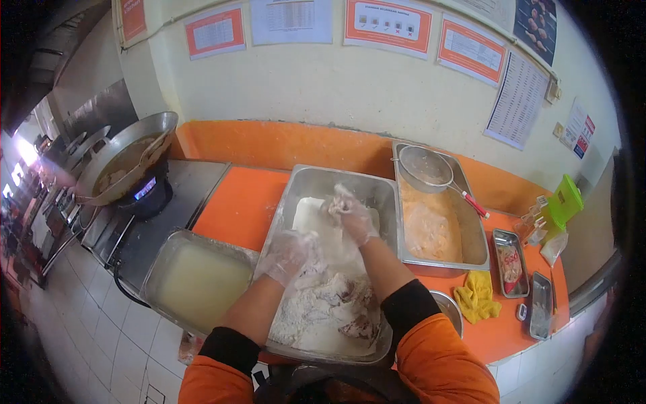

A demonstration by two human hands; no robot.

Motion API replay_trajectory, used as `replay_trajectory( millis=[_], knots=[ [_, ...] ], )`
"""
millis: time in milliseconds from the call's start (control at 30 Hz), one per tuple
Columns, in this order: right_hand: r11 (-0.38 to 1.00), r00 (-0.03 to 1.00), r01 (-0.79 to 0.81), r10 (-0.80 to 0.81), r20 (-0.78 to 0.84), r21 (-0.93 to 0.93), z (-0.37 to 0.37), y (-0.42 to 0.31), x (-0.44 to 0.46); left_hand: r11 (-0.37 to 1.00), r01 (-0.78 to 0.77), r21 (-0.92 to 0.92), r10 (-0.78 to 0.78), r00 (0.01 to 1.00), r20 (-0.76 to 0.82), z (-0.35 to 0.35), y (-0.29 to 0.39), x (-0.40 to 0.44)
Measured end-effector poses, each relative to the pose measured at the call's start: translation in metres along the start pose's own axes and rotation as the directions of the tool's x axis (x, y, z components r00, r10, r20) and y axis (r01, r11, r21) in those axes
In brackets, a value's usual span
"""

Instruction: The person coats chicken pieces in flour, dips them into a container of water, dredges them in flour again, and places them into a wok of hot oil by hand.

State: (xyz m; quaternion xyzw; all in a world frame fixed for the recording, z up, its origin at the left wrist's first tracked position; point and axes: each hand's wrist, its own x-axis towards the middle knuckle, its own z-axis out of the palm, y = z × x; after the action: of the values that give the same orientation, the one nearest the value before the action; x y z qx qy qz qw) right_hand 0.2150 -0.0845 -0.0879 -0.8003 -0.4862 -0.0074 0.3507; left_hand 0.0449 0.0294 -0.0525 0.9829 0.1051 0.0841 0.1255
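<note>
A deep metal tray (392, 192) in the middle holds white flour, with flour-coated pieces (330, 303) heaped in its near half. Both my hands wear clear gloves dusted with flour. My left hand (293, 256) is over the tray's left side, beside the heap; its fingers are blurred, and what they hold, if anything, cannot be made out. Farther back over the flour, my right hand (350, 214) has its fingers closed round a small floured piece (334, 204).
Left of the flour stands a tray of cloudy liquid (202, 279); beyond it, a wok (128, 161) on a burner. At right are a tray of orange powder (431, 229), a sieve (425, 167), a yellow cloth (478, 296) and small metal trays (540, 306).
</note>
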Motion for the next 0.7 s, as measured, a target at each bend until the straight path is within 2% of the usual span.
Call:
replay_trajectory(
  millis=[33, 67, 133, 167, 200, 267, 367, 467, 500, 533, 600, 633, 667, 700],
  knots=[
    [0.998, 0.995, 0.004, 0.003, 0.104, -0.070, -0.016, -0.009, -0.004, 0.987, -0.138, 0.080, 0.130, 0.986, 0.102, 0.006, 0.000, 0.003],
    [0.990, 0.979, 0.017, 0.012, 0.204, -0.139, -0.032, -0.019, -0.007, 0.966, -0.255, -0.028, 0.256, 0.946, 0.198, 0.000, 0.005, -0.004],
    [0.962, 0.919, 0.061, 0.051, 0.391, -0.267, -0.049, -0.030, -0.011, 0.857, -0.439, -0.268, 0.511, 0.791, 0.337, -0.019, 0.018, -0.025],
    [0.962, 0.770, 0.119, 0.066, 0.635, -0.245, -0.045, -0.031, -0.017, 0.856, -0.452, -0.250, 0.517, 0.767, 0.382, -0.014, 0.023, -0.028],
    [0.964, 0.558, 0.167, 0.079, 0.826, -0.205, -0.038, -0.033, -0.029, 0.868, -0.456, -0.197, 0.495, 0.759, 0.422, -0.003, 0.026, -0.028],
    [0.914, 0.628, 0.031, 0.297, 0.719, -0.405, -0.028, -0.088, -0.054, 0.887, -0.454, -0.082, 0.424, 0.733, 0.532, 0.022, 0.024, -0.021],
    [0.885, 0.544, -0.165, 0.450, 0.708, -0.436, -0.007, -0.099, -0.048, 0.882, -0.472, 0.007, 0.334, 0.633, 0.699, 0.043, 0.011, -0.014],
    [0.938, 0.558, 0.092, 0.229, 0.798, -0.333, -0.013, -0.076, -0.040, 0.885, -0.464, 0.034, 0.280, 0.590, 0.757, 0.043, 0.000, -0.019],
    [0.519, 0.277, 0.829, -0.054, 0.959, -0.210, 0.005, -0.028, -0.030, 0.903, -0.429, 0.027, 0.261, 0.596, 0.759, 0.040, -0.002, -0.020],
    [0.803, 0.460, 0.489, 0.095, 0.883, -0.341, -0.019, -0.033, -0.031, 0.928, -0.373, -0.002, 0.246, 0.608, 0.755, 0.035, -0.006, -0.019],
    [0.969, 0.569, 0.038, 0.179, 0.803, -0.243, -0.036, 0.000, -0.035, 0.983, -0.140, -0.116, 0.179, 0.626, 0.759, 0.015, -0.007, -0.023],
    [0.995, 0.590, 0.034, 0.053, 0.806, -0.091, -0.015, 0.058, -0.034, 0.986, -0.082, -0.144, 0.163, 0.646, 0.746, 0.015, -0.013, -0.023],
    [0.995, 0.612, -0.073, 0.093, 0.786, -0.061, -0.014, 0.061, -0.032, 0.984, -0.025, -0.174, 0.146, 0.666, 0.731, 0.014, -0.018, -0.023],
    [0.984, 0.632, -0.177, 0.133, 0.763, -0.024, -0.014, 0.063, -0.030, 0.984, -0.031, -0.176, 0.146, 0.703, 0.696, 0.028, -0.029, -0.018]
  ],
)
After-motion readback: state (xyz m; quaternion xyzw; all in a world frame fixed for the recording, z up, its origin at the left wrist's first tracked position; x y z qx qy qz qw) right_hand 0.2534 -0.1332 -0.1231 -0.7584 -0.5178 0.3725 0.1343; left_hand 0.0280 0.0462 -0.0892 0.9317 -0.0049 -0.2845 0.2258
